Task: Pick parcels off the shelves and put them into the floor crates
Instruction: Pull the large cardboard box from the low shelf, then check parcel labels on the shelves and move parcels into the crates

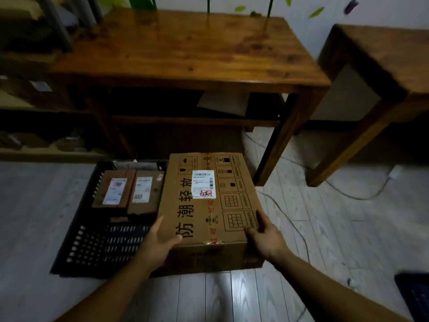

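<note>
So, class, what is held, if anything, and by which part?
The large cardboard box, by its near corners: left hand at the left, right hand at the right.

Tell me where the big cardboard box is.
The big cardboard box is low and central in the head view, held between left hand and right hand at the right end of the black crate.

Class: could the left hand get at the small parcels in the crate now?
Probably not yet: the left hand holds the big box, though the small parcels lie uncovered beside it.
</note>
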`<state>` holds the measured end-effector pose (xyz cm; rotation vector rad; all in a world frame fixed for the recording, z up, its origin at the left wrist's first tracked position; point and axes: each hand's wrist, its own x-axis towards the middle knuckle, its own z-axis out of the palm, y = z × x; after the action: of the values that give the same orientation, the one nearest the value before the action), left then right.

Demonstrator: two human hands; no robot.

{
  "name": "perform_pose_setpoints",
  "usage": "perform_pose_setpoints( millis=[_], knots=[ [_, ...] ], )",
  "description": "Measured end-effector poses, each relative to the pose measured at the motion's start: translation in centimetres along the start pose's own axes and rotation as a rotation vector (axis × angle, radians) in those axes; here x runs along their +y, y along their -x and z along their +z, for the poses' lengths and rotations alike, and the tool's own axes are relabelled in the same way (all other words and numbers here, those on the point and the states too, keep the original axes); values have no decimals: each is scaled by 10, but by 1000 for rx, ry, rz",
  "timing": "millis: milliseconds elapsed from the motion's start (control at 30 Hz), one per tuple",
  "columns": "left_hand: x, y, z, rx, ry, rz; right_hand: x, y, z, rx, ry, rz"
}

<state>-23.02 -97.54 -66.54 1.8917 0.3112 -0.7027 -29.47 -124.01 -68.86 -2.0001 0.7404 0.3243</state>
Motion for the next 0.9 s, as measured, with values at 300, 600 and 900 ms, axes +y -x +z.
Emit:
perform_pose_setpoints(
  millis=[300, 600, 900],
  knots=[
    [-71, -82, 36, 2, -6, -35, 76, -80, 52, -44, 68, 60],
    [-94, -159, 38, 15, -144, 30, 94, -146, 93, -52, 39, 93],
    [-73, -161, 9, -160, -270, -74, 52, -127, 93, -165, 149, 197]
  ],
)
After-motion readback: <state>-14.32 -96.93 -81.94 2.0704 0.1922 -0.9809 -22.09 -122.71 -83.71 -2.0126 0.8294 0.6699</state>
